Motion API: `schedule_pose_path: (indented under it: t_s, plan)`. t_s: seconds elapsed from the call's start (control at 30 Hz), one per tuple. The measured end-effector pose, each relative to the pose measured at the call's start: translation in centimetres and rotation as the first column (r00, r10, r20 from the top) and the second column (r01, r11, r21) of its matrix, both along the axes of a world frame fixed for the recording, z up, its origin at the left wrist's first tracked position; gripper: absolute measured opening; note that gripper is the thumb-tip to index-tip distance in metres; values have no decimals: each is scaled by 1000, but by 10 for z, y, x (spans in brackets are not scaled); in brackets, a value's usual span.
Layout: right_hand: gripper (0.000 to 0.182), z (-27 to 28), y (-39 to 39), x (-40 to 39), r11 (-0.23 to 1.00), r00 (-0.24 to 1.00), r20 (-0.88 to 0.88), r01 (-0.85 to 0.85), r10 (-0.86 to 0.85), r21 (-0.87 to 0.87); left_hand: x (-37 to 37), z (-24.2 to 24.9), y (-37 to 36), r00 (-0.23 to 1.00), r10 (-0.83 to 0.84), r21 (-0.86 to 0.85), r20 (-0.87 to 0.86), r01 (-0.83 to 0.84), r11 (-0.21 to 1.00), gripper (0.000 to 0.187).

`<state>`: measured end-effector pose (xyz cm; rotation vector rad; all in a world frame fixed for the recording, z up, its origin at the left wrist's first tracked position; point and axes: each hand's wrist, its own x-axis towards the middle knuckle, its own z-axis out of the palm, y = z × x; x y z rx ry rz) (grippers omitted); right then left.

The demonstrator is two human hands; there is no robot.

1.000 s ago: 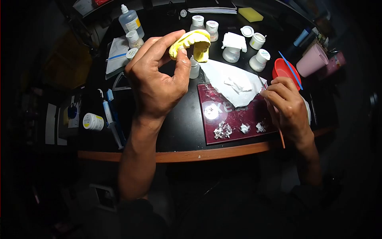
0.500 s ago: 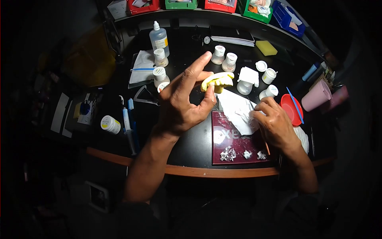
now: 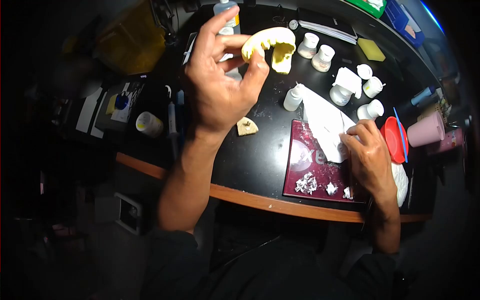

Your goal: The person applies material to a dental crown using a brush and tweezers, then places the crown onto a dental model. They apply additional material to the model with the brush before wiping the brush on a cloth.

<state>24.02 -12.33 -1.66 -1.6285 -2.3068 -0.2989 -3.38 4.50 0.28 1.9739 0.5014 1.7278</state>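
My left hand [image 3: 222, 85] is raised over the desk, pinching a yellow dental cast [image 3: 270, 37] between thumb and fingers, with the index finger pointing up. The cast is a horseshoe arch with teeth along its edge. Lower right, my right hand [image 3: 369, 152] is closed on a thin brush-like tool [image 3: 342, 120], whose fine tip lies over a white tissue [image 3: 325, 120]. Most of its shaft is hidden by the fingers. Beneath the tissue is a maroon board [image 3: 300, 172] with crumpled white bits. A small beige toothed piece [image 3: 246, 127] rests on the desk below my left hand.
White-capped jars [image 3: 323, 58] stand at the back and right, beside a small dropper bottle [image 3: 293, 98]. At right are a red bowl [image 3: 394, 140] with a blue stick across it and a pink cup [image 3: 426, 128]. A wooden edge [image 3: 250, 195] borders the desk.
My left hand has lifted and turned the cast, so its arch opening now shows. The beige piece and dropper bottle have come into sight. My right hand stays by the tissue; the view has shifted.
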Motion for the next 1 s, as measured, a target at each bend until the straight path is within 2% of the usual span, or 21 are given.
schedule_pose_path:
  t_s: [0.17,0.2,0.3,0.43,0.47,0.6,0.7,0.73,0.83,1.0]
  plan:
    - [29,5,-4,-1,999,1000,-10,23,-24,-48,10,-4,-8,993,-16,152,-116,34,988,68]
    - [26,4,-4,-1,999,999,-30,24,-25,-32,16,-6,-11,998,8,145,-58,0,989,64]
    - [26,9,-5,2,1000,993,-118,-4,6,14,24,-7,-22,991,-47,110,-126,61,992,63]
    - [20,15,4,0,974,924,-366,-27,110,225,36,-13,-33,969,-171,116,-176,193,974,66]
    - [28,16,5,0,964,908,-392,-41,145,262,39,-15,-37,965,-187,120,-187,211,970,65]
    - [40,12,5,-14,950,815,-542,-29,202,312,44,-16,-49,927,-221,133,-302,270,954,65]
    - [46,7,4,-18,944,760,-588,-98,276,316,47,-18,-55,913,-263,92,-312,304,948,65]
    - [43,7,4,-21,941,740,-607,-103,290,324,52,-25,-57,930,-289,53,-225,308,950,64]
    - [37,8,0,-18,964,752,-619,-82,227,254,55,-28,-59,917,-337,11,-214,347,938,63]
    - [31,7,0,-22,974,686,-704,-36,186,222,54,-27,-61,857,-478,-172,-194,450,876,70]
